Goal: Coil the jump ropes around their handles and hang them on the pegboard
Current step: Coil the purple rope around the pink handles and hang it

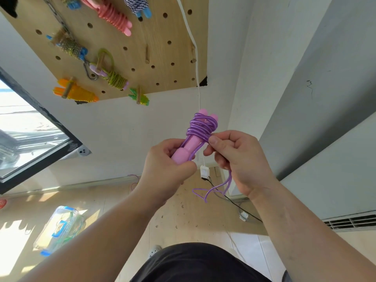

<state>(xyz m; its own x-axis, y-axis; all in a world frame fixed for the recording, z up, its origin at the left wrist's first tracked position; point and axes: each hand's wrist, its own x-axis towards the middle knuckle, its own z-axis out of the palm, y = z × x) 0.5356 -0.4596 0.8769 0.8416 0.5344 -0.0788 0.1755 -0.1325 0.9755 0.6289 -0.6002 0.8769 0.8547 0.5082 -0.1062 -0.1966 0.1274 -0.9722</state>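
My left hand (166, 163) grips the lower end of two pink handles (189, 147) held together in front of me. A purple jump rope (201, 127) is wound in several turns around their upper part. My right hand (238, 159) pinches the purple rope beside the coil, and a loose tail (213, 190) hangs below it in loops. On the wall above, the wooden pegboard (158, 43) carries several coiled ropes: pink (114, 15), yellow-green (114, 78), orange (77, 92), green (140, 97) and a blue-handled one (71, 46). Two bare pegs (147, 55) stick out at its right side.
A white cable (196, 58) runs down the wall to a small white plug box (204, 170), close behind my hands. A clear plastic box with blue clips (59, 231) stands on the floor at the left. A window (24, 135) is at the left, a grey column (305, 88) at the right.
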